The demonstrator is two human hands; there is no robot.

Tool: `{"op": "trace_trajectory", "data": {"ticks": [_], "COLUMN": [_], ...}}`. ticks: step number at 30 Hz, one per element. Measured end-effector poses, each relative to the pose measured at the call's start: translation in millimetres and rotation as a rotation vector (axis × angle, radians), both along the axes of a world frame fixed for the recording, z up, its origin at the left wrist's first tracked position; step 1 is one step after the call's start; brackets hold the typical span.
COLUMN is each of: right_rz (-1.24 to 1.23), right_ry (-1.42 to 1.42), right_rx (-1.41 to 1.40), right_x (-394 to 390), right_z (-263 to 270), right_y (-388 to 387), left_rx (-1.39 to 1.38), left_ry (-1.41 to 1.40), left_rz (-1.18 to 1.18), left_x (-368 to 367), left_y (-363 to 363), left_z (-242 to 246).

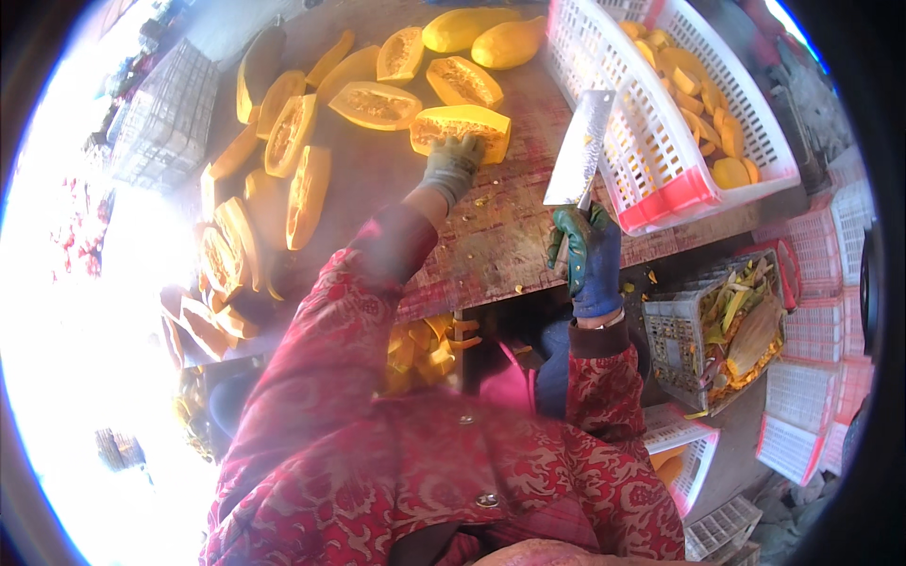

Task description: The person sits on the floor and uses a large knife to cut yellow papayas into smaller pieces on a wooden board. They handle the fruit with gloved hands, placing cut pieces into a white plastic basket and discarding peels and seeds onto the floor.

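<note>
In a pale work glove, my left hand [455, 164] has its fingers over the near edge of a peeled pumpkin half [488, 127], at its seedy hollow. The fingertips are partly lost in the hollow. My right hand [587, 247], in a blue and green coated glove, grips the handle of a cleaver [582, 152]. The wide blade points away from me, beside the white crate. More halves with seeds, such as one pumpkin half [375, 106] and another pumpkin half [464, 83], lie beyond my left hand. Two whole peeled pumpkins [471, 30] rest at the far edge.
On the right of the stained wooden table [488, 240], a white and red plastic crate [697, 191] holds cut pumpkin pieces [697, 92]. Below it stands a grey crate [672, 332] of peelings and scraps. Stacked crates [814, 311] line the far right. Glare washes out the left side.
</note>
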State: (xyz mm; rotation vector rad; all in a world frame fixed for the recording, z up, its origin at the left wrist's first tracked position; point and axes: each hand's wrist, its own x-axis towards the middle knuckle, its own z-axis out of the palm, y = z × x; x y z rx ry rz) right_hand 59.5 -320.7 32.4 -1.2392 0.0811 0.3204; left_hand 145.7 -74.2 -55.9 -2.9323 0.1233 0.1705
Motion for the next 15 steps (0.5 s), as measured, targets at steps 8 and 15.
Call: {"op": "trace_trajectory", "data": {"ticks": [8,15], "right_rz": [0.097,0.207], "right_ry": [0.062,-0.047], "right_rx": [-0.128,-0.441], "right_x": [-4,6], "right_z": [-9,-56], "right_y": [4,27], "left_rx": [0.17,0.067], "left_ry": [-0.092,-0.154], "left_rz": [0.225,0.394], "left_x": [-25,-82], "left_y": [95,175], "left_z": [-15,-5]}}
